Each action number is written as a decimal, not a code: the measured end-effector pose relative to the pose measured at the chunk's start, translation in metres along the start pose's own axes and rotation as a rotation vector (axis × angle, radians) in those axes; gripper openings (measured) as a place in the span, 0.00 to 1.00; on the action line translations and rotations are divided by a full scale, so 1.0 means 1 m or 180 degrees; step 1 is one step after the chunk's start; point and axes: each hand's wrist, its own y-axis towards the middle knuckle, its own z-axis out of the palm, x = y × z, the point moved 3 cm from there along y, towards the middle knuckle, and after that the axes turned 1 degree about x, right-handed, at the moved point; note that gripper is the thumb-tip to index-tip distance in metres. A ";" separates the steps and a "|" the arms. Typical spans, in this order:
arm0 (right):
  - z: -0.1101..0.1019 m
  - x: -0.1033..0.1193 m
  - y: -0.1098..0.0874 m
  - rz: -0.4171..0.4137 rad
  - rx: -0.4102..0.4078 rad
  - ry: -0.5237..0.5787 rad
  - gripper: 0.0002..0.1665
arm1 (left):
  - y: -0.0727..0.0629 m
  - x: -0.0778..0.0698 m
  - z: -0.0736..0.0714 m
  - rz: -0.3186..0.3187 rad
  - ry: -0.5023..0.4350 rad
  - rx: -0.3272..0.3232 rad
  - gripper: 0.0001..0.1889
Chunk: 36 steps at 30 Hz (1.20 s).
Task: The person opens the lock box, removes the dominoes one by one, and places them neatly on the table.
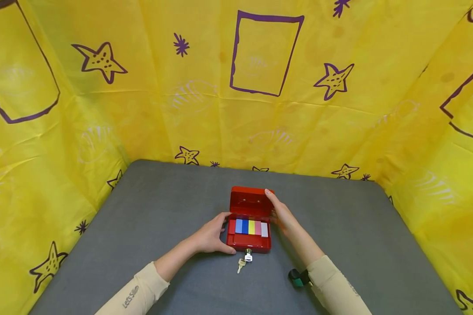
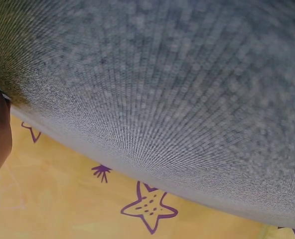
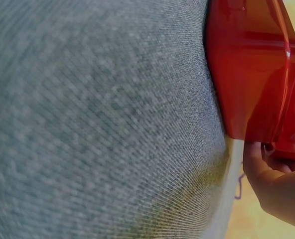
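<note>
A small red cash box (image 1: 247, 241) stands on the grey table with its lid (image 1: 249, 202) raised. Inside lie several coloured blocks (image 1: 252, 227) side by side, in blues, yellow, pink and white. My left hand (image 1: 210, 236) grips the box's left side, thumb by the front corner and fingers toward the back. At the right, my right hand (image 1: 283, 215) holds the lid's edge with the thumb at its top corner, its other fingers partly hidden behind. One key (image 1: 248, 256) sits at the front lock, and another key (image 1: 241, 264) hangs beside it.
The grey cloth-covered table (image 1: 173, 192) spreads around the box. Yellow curtains (image 1: 205, 113) with purple starfish drawings enclose its back and sides. A black and green strap (image 1: 297, 278) is by the right wrist.
</note>
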 end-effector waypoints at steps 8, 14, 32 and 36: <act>-0.001 -0.002 0.002 0.0093 -0.0001 0.0037 0.46 | 0.001 0.001 0.001 -0.0011 0.0021 -0.0010 0.54; -0.002 -0.005 0.004 0.0135 0.0042 0.0041 0.50 | 0.000 0.000 0.001 -0.0027 0.0012 -0.0005 0.54; -0.003 -0.009 0.003 0.0107 0.0156 0.0230 0.50 | -0.001 0.000 0.001 -0.0014 0.0005 -0.0011 0.54; -0.003 -0.010 0.003 0.0105 0.0189 0.0260 0.51 | -0.001 0.001 0.001 -0.0025 0.0025 -0.0006 0.54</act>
